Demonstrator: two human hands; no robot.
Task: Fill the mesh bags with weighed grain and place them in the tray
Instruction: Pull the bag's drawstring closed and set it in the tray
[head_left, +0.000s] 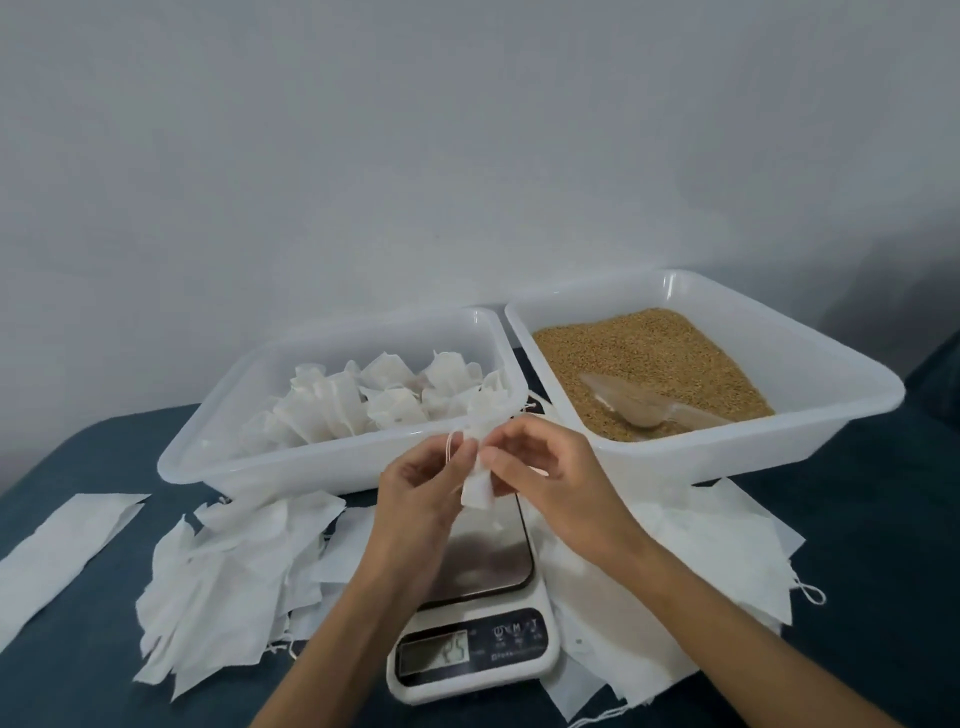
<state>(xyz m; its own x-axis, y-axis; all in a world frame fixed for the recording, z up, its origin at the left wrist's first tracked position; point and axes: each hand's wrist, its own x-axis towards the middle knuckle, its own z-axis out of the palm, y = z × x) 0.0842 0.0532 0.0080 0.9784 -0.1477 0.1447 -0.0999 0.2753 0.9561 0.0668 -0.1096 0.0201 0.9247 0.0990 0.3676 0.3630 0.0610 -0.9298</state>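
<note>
Nearest the viewer, at 6 o'clock, a white kitchen scale (470, 631) sits on the dark blue surface (78, 457); its steel plate is bare, and the lit display is too blurred to read. Loose empty mesh bags (218, 587) lie heaped at 8 o'clock of the scale, and another pile (701, 561) spreads at 3 o'clock, a drawstring loop trailing off its right edge.

Above the scale plate both hands hold one small filled mesh bag (478, 467). The left hand (423, 488) has its grip closed on the bag's left side, a loop of white drawstring (453, 448) standing over its fingers. The right hand (545, 467) pinches the bag's neck between thumb and curled fingers (the bag hangs clear of the plate).

Farther off, at 11 o'clock, a white tray (208, 457) holds a cluster of filled, tied bags (374, 402). At 1 o'clock a second white tray (831, 384) holds brown grain (639, 348), with a clear plastic scoop (644, 402) lying on it.
</note>
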